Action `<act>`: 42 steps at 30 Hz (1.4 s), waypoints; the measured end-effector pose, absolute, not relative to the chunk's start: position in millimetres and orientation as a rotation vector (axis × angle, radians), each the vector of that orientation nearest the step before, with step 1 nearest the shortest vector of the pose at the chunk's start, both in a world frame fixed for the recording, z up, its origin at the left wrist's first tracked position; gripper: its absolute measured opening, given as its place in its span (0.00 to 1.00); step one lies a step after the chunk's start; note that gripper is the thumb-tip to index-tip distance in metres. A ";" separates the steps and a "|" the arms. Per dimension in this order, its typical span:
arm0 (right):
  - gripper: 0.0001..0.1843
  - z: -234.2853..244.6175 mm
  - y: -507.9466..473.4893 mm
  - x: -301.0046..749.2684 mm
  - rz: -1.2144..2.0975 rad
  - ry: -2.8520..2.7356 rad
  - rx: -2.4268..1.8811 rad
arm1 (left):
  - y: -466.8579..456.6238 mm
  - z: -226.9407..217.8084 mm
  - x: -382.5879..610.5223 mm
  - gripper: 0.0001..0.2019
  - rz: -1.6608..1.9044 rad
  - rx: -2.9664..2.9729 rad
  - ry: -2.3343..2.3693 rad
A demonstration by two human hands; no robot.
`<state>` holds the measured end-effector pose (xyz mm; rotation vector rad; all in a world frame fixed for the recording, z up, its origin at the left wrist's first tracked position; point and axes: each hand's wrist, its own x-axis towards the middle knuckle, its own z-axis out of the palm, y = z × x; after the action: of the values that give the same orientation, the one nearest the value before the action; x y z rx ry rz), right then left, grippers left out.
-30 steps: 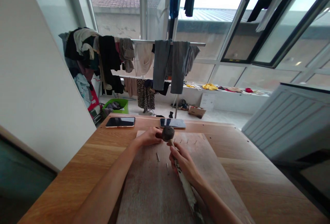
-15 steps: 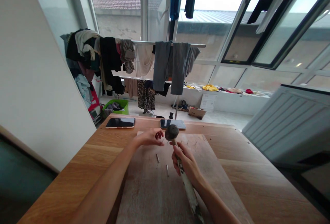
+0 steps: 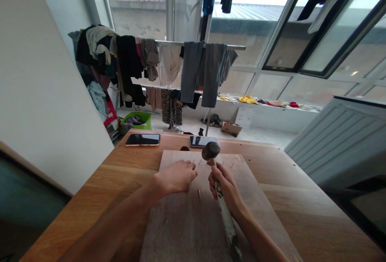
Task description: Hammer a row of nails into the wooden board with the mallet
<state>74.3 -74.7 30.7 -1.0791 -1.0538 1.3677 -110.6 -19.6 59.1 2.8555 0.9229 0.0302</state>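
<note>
My right hand [image 3: 225, 183] is closed around the pale, worn handle of a hammer [image 3: 211, 151], whose dark rounded head points up and away from me. Under both hands lies a wooden board [image 3: 177, 230]. My left hand [image 3: 177, 175] rests low over the board with its fingers curled downward; the fingertips are partly hidden, so anything between them does not show. One loose nail [image 3: 199, 195] lies on the board between the hands. Several thin nails [image 3: 232, 164] stand up along the board's far part, some of them leaning.
The board lies on a wooden table [image 3: 105, 197]. Two phones, one on the left [image 3: 142, 139] and one on the right [image 3: 203, 141], lie at its far edge. A small dark round thing [image 3: 184, 148] is behind the board. Beyond stands a loaded clothes rack [image 3: 238, 47].
My left hand has come nearer to me and down onto the board, covering the spot where a second loose nail lay. The hammer has shifted slightly right in view.
</note>
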 end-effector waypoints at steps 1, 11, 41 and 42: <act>0.26 30.7 -75.3 74.5 1.357 -1.058 -1.083 | -13.9 56.8 -113.1 0.03 0.068 2.789 0.915; 0.25 68.4 -68.4 58.2 1.334 -1.062 -1.074 | 39.4 5.9 -133.9 0.12 1.034 1.779 1.002; 0.25 34.4 -72.3 28.9 1.424 -1.162 -1.077 | 27.9 6.2 -131.8 0.07 1.007 2.062 0.992; 0.25 34.2 -72.0 28.8 1.425 -1.161 -1.078 | 28.7 5.2 -132.0 0.08 1.005 2.067 0.992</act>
<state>28.8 -72.0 34.2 -1.0781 -1.1610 1.4255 -132.0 28.7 5.2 2.0667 0.9916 1.0053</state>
